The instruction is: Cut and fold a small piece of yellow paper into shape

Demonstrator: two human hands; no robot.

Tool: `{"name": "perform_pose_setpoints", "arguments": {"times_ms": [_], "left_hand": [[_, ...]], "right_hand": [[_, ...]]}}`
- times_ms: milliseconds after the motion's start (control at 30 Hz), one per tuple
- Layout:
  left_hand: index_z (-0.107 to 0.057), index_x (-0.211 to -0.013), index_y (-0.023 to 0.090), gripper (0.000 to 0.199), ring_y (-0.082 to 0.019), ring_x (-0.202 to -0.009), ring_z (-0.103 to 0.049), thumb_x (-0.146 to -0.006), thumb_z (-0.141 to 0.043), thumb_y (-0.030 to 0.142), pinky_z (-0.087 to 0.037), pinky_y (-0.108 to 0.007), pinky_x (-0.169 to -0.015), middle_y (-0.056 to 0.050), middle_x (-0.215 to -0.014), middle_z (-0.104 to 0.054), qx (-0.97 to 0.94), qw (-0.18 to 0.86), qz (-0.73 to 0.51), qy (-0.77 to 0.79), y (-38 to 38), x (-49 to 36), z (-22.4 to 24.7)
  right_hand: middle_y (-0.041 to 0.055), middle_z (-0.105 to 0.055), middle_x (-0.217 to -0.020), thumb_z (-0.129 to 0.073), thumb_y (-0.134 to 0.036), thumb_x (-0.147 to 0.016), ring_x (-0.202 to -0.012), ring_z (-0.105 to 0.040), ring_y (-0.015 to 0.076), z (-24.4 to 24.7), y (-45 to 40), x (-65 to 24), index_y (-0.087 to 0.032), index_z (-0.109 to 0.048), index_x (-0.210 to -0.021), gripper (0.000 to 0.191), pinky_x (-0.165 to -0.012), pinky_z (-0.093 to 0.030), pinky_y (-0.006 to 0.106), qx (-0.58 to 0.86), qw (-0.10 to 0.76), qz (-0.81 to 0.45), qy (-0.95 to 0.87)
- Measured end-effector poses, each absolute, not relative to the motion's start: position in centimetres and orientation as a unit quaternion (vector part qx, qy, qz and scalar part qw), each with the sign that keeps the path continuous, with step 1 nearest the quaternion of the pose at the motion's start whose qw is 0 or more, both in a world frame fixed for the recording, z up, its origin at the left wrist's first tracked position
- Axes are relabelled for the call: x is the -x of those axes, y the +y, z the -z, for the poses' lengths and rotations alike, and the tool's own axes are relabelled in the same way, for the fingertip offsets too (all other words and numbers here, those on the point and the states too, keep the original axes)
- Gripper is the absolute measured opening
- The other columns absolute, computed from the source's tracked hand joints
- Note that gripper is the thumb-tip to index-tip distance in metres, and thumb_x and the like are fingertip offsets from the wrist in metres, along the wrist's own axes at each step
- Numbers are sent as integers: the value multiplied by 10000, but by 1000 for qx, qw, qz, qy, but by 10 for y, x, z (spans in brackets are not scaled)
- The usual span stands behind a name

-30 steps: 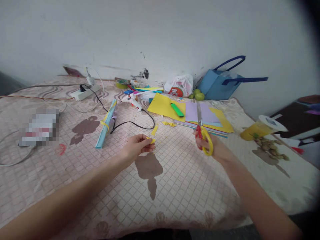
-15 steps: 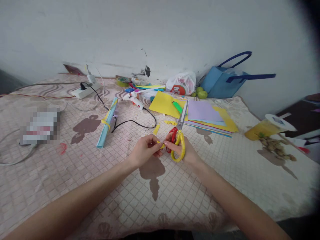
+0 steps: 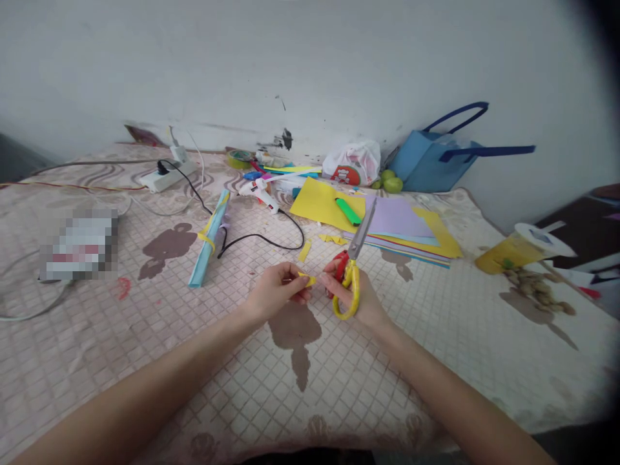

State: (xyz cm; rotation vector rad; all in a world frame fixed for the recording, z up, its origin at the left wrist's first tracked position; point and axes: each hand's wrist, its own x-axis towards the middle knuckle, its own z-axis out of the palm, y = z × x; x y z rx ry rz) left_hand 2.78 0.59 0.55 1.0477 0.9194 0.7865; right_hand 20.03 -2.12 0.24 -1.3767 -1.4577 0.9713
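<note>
Between thumb and fingers, my left hand (image 3: 278,289) pinches a small piece of yellow paper (image 3: 307,279). Just to its right, my right hand (image 3: 361,294) holds a pair of scissors (image 3: 352,265) with one red and one yellow handle loop. The closed blades point up and away to the right. A small gap separates the fingertips of the two hands. Beyond them on the cloth lie a yellow paper strip (image 3: 305,250) and some yellow scraps (image 3: 332,239). A rolled light-blue paper (image 3: 209,242) with a yellow band round it lies farther left.
A white glue gun (image 3: 261,194) with a black cord lies behind the hands. Coloured sheets (image 3: 397,216) bear a green marker-like tool (image 3: 347,211). A power strip (image 3: 167,175) is at the back left, a blue bag (image 3: 431,161) at the back right, a drink cup (image 3: 513,248) at right.
My right hand has drawn slightly away from the yellow paper piece, leaving it in my left hand. The scissors have tilted farther to the right.
</note>
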Motion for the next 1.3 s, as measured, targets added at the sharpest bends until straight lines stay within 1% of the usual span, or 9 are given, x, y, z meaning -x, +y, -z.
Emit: {"name": "perform_pose_setpoints", "arguments": {"times_ms": [100,200,333,400,500,567,700,933,1300], "left_hand": [[-535,-741,136,208,-87,-566,-619,-736,-720,232,-507,-196,-568,-19,-655,-655,-397,731,-399,385,9,-24,-10],[-542,-738,129,187,-72,-612,-623,-745,-714,202,-508,-173,-609,-25,-704,-663,-335,752,-438,361,10,-22,-19],[-552,-740,127,152,-65,-604,-606,-762,-690,188,-504,-176,-621,-8,-679,-641,-290,751,-474,355,6,-23,-31],[-558,-744,125,146,-74,-650,-614,-766,-681,201,-506,-196,-663,-28,-741,-660,-279,743,-498,351,4,-25,-36],[-561,-741,138,159,-116,-804,-638,-742,-697,221,-493,-231,-753,-42,-849,-671,-271,719,-539,346,-1,-28,-40],[-557,-730,146,170,-128,-846,-633,-734,-701,236,-481,-252,-790,-37,-876,-668,-271,706,-558,342,-2,-30,-43],[-540,-716,154,191,-119,-835,-620,-729,-704,250,-464,-278,-834,-19,-870,-658,-266,696,-584,322,-3,-33,-44],[-547,-724,148,162,-97,-810,-599,-726,-701,198,-457,-247,-805,-4,-831,-635,-232,685,-623,298,-2,-37,-42],[-553,-714,150,131,-86,-781,-578,-743,-676,187,-449,-259,-846,9,-807,-615,-234,672,-639,290,-4,-40,-43]], "right_hand": [[-29,-486,-619,-502,-491,-837,-549,-479,140,0,-28,-207,-212,-495,-913,289,-524,-390,273,547,415,-381,-620],[-32,-505,-641,-492,-431,-855,-542,-461,140,-7,-39,-206,-219,-464,-988,253,-519,-363,268,553,342,-365,-666],[-23,-522,-616,-494,-398,-844,-511,-454,141,-17,-49,-196,-214,-458,-882,191,-495,-324,263,575,284,-334,-691],[-5,-552,-632,-491,-394,-844,-526,-477,151,-17,-51,-190,-216,-451,-824,183,-502,-323,266,591,272,-314,-691],[10,-593,-672,-509,-376,-840,-559,-506,162,-12,-52,-185,-221,-452,-801,170,-516,-325,265,599,276,-281,-697],[11,-603,-673,-514,-375,-840,-560,-513,162,-9,-52,-183,-222,-450,-791,172,-516,-326,262,598,282,-275,-698],[15,-600,-658,-517,-412,-842,-559,-517,166,-8,-52,-180,-220,-453,-776,213,-517,-327,262,598,287,-288,-691],[12,-575,-634,-482,-466,-859,-546,-491,151,-10,-52,-171,-208,-461,-754,280,-512,-330,260,596,296,-312,-678],[6,-548,-631,-463,-479,-870,-553,-465,141,-4,-51,-168,-207,-442,-733,305,-525,-328,260,598,300,-316,-672]]}}
